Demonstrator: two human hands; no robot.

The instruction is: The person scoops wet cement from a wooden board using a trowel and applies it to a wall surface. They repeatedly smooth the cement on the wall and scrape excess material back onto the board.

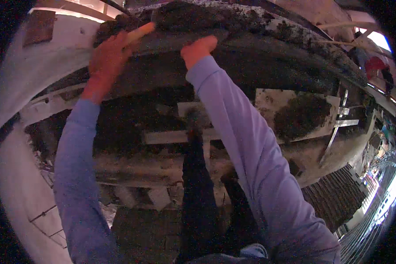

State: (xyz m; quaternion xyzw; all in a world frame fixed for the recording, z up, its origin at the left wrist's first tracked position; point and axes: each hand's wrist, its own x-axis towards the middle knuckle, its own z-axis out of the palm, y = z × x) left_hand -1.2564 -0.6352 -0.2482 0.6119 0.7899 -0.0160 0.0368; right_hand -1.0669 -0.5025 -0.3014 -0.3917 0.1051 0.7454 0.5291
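Note:
My left hand (108, 61) is at the upper left, blurred, with its fingers closed around a short yellow-orange stick-like piece (140, 33). The far end of that piece reaches toward dark, rough mortar (185, 17) lying along the top of a wall ledge. To the right of it, my right hand (199, 49) is closed in a fist at the ledge's grey face (167, 42). Whatever the right hand holds, if anything, is hidden and too dark to name. Both forearms, in lilac-blue sleeves, stretch forward from the lower edge.
Below the right arm lies a pale board (268, 99) with a dark heap of mortar (301, 115). Narrow planks (167, 137) cross under my legs, one foot on them. A tiled roof (336, 196) is lower right. Another person in red (374, 65) is far right.

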